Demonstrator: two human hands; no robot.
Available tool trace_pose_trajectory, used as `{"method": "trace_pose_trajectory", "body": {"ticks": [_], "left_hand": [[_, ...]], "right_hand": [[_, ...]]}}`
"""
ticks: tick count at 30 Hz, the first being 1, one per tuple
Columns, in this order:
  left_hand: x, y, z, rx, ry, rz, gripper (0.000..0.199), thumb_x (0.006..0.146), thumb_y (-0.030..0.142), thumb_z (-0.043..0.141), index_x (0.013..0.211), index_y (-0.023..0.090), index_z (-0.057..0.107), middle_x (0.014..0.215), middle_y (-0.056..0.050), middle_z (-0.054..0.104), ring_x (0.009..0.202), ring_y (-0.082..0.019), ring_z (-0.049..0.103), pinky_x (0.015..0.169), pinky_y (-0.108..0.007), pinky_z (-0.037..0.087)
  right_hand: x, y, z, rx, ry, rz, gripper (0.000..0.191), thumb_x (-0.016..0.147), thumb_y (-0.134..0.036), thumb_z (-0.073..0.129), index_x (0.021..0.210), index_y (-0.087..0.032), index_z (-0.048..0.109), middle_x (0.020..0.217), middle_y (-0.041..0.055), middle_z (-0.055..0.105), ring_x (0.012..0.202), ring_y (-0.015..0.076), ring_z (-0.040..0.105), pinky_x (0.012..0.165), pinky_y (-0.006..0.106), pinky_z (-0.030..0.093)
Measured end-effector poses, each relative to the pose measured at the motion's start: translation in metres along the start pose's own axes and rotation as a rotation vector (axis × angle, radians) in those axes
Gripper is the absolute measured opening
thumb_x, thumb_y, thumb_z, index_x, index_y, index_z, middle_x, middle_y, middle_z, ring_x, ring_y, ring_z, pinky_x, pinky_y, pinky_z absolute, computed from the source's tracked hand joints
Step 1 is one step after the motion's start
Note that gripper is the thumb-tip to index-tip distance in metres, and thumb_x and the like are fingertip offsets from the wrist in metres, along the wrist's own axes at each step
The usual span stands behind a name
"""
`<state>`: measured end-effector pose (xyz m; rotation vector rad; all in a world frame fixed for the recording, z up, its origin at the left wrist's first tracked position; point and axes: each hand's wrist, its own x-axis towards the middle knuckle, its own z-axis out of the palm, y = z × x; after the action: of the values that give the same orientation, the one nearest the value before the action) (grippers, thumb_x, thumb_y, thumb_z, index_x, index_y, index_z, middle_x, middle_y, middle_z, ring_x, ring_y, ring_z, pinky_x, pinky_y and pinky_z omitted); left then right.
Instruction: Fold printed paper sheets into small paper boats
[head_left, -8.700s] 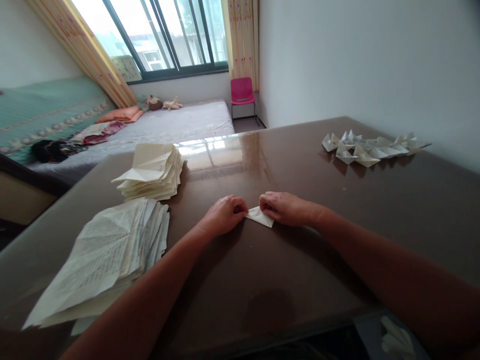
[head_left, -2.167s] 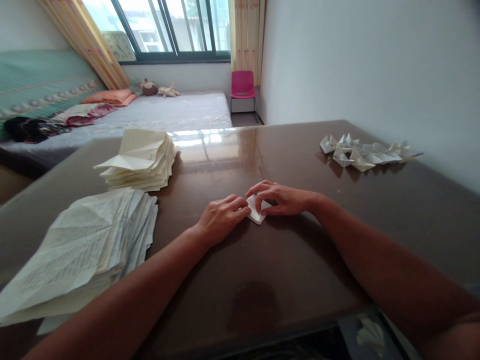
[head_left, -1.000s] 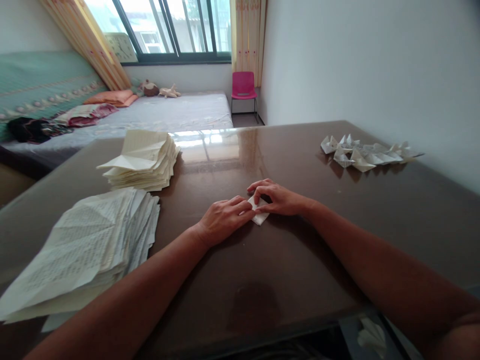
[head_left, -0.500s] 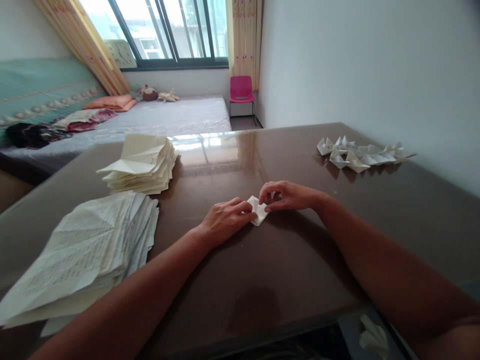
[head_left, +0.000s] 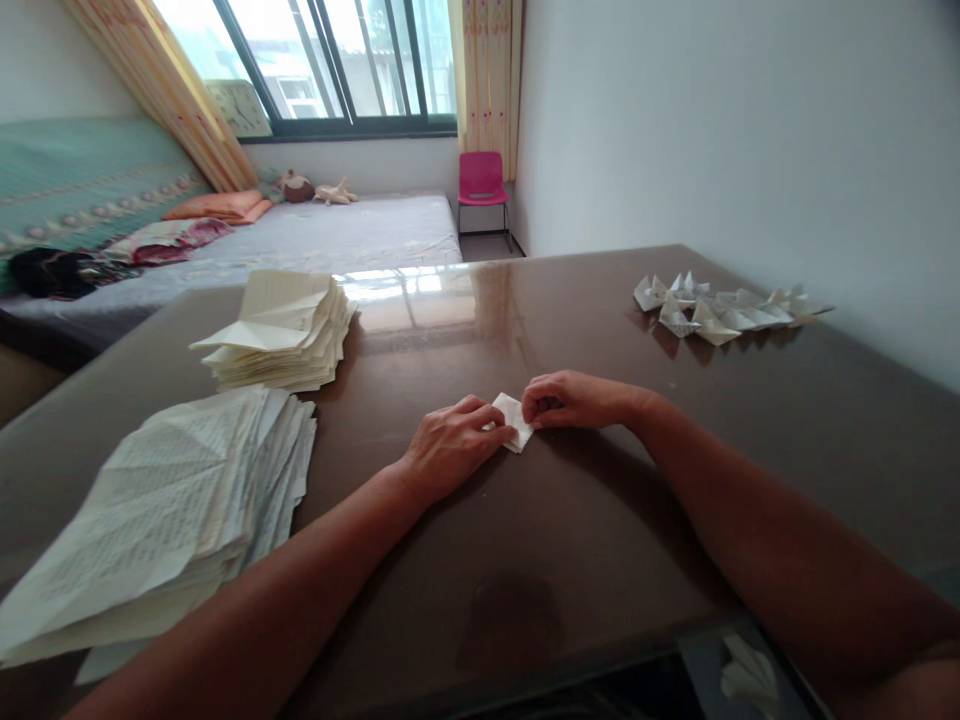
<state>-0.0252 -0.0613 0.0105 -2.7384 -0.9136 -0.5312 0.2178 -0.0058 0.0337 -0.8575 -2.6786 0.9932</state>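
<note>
Paper point(head_left: 516, 409), one, white, folded: centre of frame, flat on table point(head_left: 450, 580), between two hands.
Lies just right of the left hand's fingertips and just left of the right's; both touching, neither clearly nearer; roughly a diamond, one point towards the bottom of frame, no clear long axis. Left hand point(head_left: 454, 440): thumb and fingers narrow, holding the left part, which they cover. Right hand point(head_left: 561, 400): fingers curled, tips close together on the right corner; layers held, cannot tell. Outlying: cream stack point(head_left: 281, 330), left, upper-middle; printed stack point(head_left: 172, 510), lower left; folded pieces point(head_left: 716, 322), right, upper-middle.
</note>
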Motion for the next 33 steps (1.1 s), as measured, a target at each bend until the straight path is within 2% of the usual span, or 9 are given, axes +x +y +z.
{"method": "trace_pose_trajectory", "body": {"ticks": [3, 5, 9, 12, 17, 24, 27, 31, 33], "left_hand": [[0.0, 0.0, 0.0, -0.014, -0.013, -0.006, 0.025, 0.096, 0.032, 0.043, 0.105, 0.032, 0.066, 0.099, 0.001, 0.067, 0.095, -0.013, 0.055, 0.071, -0.022, 0.044], [-0.001, 0.0, 0.0, -0.021, -0.03, -0.009, 0.025, 0.096, 0.031, 0.043, 0.107, 0.032, 0.066, 0.101, 0.001, 0.067, 0.094, -0.013, 0.055, 0.07, -0.022, 0.044], [-0.003, -0.001, 0.002, -0.003, -0.045, 0.006, 0.024, 0.095, 0.029, 0.046, 0.111, 0.031, 0.063, 0.103, 0.001, 0.066, 0.094, -0.013, 0.057, 0.066, -0.02, 0.044], [-0.005, -0.001, 0.003, 0.024, -0.041, 0.03, 0.023, 0.094, 0.027, 0.048, 0.112, 0.03, 0.063, 0.101, 0.0, 0.066, 0.091, -0.013, 0.058, 0.067, -0.021, 0.044], [-0.005, 0.0, 0.001, 0.046, -0.069, 0.053, 0.022, 0.094, 0.024, 0.048, 0.111, 0.028, 0.062, 0.096, 0.0, 0.066, 0.085, -0.014, 0.059, 0.067, -0.022, 0.045], [-0.004, -0.001, 0.001, 0.021, -0.113, 0.045, 0.024, 0.095, 0.026, 0.047, 0.114, 0.028, 0.06, 0.101, 0.0, 0.066, 0.097, -0.016, 0.057, 0.066, -0.022, 0.046], [-0.004, -0.002, 0.002, -0.026, -0.1, 0.001, 0.025, 0.097, 0.028, 0.043, 0.112, 0.03, 0.061, 0.102, 0.0, 0.066, 0.097, -0.015, 0.057, 0.065, -0.021, 0.044], [-0.002, -0.002, 0.002, -0.122, -0.094, -0.092, 0.027, 0.097, 0.03, 0.04, 0.109, 0.031, 0.064, 0.1, 0.001, 0.068, 0.091, -0.014, 0.057, 0.069, -0.022, 0.044], [-0.001, -0.002, 0.001, -0.169, -0.082, -0.12, 0.028, 0.097, 0.032, 0.039, 0.106, 0.03, 0.065, 0.099, 0.002, 0.069, 0.089, -0.014, 0.057, 0.074, -0.024, 0.045]], "right_hand": [[-0.002, 0.001, -0.003, -0.024, 0.003, 0.104, 0.015, 0.083, -0.028, 0.058, 0.086, -0.018, 0.068, 0.075, -0.0004, 0.065, 0.066, 0.0124, 0.055, 0.058, 0.022, 0.041], [-0.001, 0.002, -0.002, -0.038, 0.072, 0.145, 0.016, 0.083, -0.029, 0.058, 0.088, -0.018, 0.068, 0.073, -0.0004, 0.065, 0.064, 0.0126, 0.055, 0.058, 0.023, 0.041], [0.007, 0.003, 0.009, -0.161, 0.305, 0.045, 0.024, 0.09, -0.026, 0.05, 0.099, -0.017, 0.07, 0.094, 0.0073, 0.067, 0.084, 0.0174, 0.06, 0.078, 0.029, 0.046], [0.012, -0.002, 0.019, -0.278, 0.248, -0.067, 0.032, 0.092, -0.024, 0.047, 0.117, -0.019, 0.066, 0.106, 0.0116, 0.063, 0.099, 0.0217, 0.057, 0.089, 0.035, 0.044], [0.009, -0.005, 0.017, -0.363, 0.17, -0.036, 0.035, 0.092, -0.026, 0.049, 0.124, -0.025, 0.063, 0.109, 0.0098, 0.06, 0.096, 0.0218, 0.058, 0.085, 0.033, 0.045], [-0.002, 0.005, -0.004, -0.17, 0.052, 0.042, 0.027, 0.085, -0.032, 0.061, 0.108, -0.023, 0.072, 0.099, 0.005, 0.06, 0.079, 0.0129, 0.058, 0.076, 0.024, 0.045], [-0.001, -0.003, -0.01, -0.127, 0.011, 0.034, 0.026, 0.081, -0.032, 0.066, 0.104, -0.022, 0.073, 0.1, 0.005, 0.061, 0.079, 0.0129, 0.057, 0.075, 0.024, 0.045], [0.008, -0.016, -0.012, -0.08, -0.138, 0.032, 0.033, 0.073, -0.039, 0.073, 0.1, -0.02, 0.071, 0.093, 0.0032, 0.063, 0.079, 0.0139, 0.057, 0.07, 0.022, 0.045], [0.012, -0.018, -0.008, -0.106, -0.124, 0.03, 0.03, 0.073, -0.04, 0.072, 0.095, -0.019, 0.07, 0.087, 0.0023, 0.062, 0.077, 0.0136, 0.056, 0.067, 0.021, 0.044]]}}
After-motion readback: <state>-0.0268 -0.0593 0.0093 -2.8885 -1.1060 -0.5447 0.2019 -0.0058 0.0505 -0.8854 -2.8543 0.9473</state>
